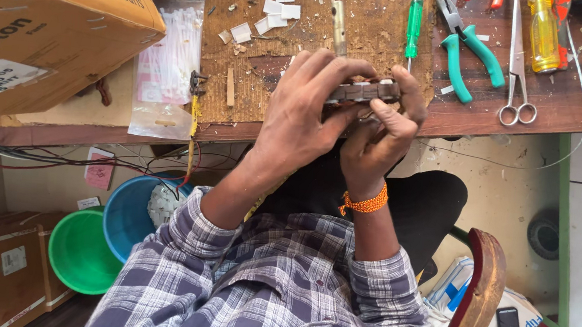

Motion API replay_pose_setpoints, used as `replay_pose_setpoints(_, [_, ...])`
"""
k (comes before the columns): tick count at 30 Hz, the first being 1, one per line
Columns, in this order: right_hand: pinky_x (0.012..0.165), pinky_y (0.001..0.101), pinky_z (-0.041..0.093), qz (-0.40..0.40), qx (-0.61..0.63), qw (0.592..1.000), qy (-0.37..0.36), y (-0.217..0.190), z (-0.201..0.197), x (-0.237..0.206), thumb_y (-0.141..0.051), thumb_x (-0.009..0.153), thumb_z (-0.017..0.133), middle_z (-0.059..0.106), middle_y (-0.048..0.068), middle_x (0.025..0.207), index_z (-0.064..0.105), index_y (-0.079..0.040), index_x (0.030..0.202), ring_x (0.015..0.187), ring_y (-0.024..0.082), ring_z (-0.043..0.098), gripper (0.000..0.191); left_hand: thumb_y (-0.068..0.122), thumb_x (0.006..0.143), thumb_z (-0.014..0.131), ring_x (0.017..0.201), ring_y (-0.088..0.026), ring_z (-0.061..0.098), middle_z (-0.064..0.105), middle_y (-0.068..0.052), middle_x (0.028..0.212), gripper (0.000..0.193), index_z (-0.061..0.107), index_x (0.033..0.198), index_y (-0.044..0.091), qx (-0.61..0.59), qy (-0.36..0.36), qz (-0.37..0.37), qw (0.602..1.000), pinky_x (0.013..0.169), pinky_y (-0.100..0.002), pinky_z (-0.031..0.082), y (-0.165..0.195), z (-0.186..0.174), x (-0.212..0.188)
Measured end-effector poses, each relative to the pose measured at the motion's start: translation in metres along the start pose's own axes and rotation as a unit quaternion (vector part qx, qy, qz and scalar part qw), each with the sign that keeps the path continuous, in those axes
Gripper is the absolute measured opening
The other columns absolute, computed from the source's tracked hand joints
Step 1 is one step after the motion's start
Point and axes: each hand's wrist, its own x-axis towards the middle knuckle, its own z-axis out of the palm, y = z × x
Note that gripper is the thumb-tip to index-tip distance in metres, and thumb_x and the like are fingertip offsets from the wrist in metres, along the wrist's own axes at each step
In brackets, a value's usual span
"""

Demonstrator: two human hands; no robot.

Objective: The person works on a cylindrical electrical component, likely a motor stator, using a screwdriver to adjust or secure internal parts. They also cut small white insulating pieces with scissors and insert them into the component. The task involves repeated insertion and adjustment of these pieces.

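1. A small brown strip (363, 91), long and flat with little blocks along it, is held in the air just above the table (472, 111) edge.
2. The left hand (304, 110) wraps over the strip, its fingers closed tight on it.
3. The right hand (382, 134) pinches the strip from below, fingers closed on it. An orange thread band (365, 203) circles that wrist.
4. On the rough wooden table lie a green screwdriver (414, 24), teal-handled pliers (468, 52), shiny scissors (519, 72) and small white squares (276, 8).
5. A cardboard box (37, 18) sits to the left.
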Motion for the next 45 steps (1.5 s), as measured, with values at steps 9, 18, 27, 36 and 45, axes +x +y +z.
replay_pose_setpoints(9, [0.115,0.0432,0.052,0.067,0.082,0.994,0.007,-0.007,-0.001,0.01,0.007,0.104,0.045,0.048,0.016,0.147,0.048,-0.005,0.111,0.134,0.028,0.056,0.014,0.01,0.085,0.079,0.098,-0.025,0.056,0.055,-0.004,0.102,0.053,0.064,0.134,0.021,-0.009,-0.014,0.004,1.0,0.086,-0.04,0.05,-0.001,0.0,0.0])
replay_pose_setpoints(18, [0.1,0.0391,0.054,0.066,0.189,0.977,0.073,-0.001,0.003,0.013,0.009,0.104,0.05,0.049,0.011,0.142,0.049,-0.007,0.101,0.118,0.019,0.057,0.016,0.011,0.084,0.08,0.095,-0.028,0.052,0.053,-0.005,0.101,0.05,0.067,0.131,0.022,0.018,-0.032,0.009,0.999,0.084,-0.042,0.048,0.013,-0.002,0.0])
replay_pose_setpoints(27, [0.107,0.0339,0.052,0.065,0.148,0.986,0.027,-0.001,0.0,0.011,0.011,0.106,0.051,0.071,0.013,0.138,0.046,-0.01,0.101,0.125,0.021,0.056,0.022,0.009,0.083,0.08,0.101,-0.026,0.055,0.055,-0.004,0.103,0.042,0.066,0.122,0.016,-0.029,-0.018,0.012,0.999,0.086,-0.041,0.05,-0.005,0.002,0.002])
replay_pose_setpoints(36, [0.118,0.0447,0.051,0.024,0.101,0.993,-0.05,0.004,-0.037,0.035,0.008,0.104,0.043,0.066,0.014,0.139,0.06,-0.007,0.115,0.132,0.028,0.061,0.025,0.002,0.08,0.078,0.098,-0.022,0.055,0.056,-0.002,0.099,0.048,0.071,0.125,0.018,-0.046,-0.06,0.032,0.997,0.089,-0.037,0.05,-0.018,-0.001,0.004])
replay_pose_setpoints(45, [0.101,0.0415,0.053,-0.241,-0.319,0.823,-0.404,0.07,-0.065,0.127,-0.012,0.095,0.071,0.061,0.009,0.154,0.077,-0.025,0.117,0.13,0.027,0.056,0.027,0.019,0.084,0.085,0.101,-0.017,0.061,0.065,0.001,0.107,0.046,0.07,0.127,0.024,-0.102,-0.062,0.027,0.992,0.095,-0.035,0.056,-0.034,0.0,0.014])
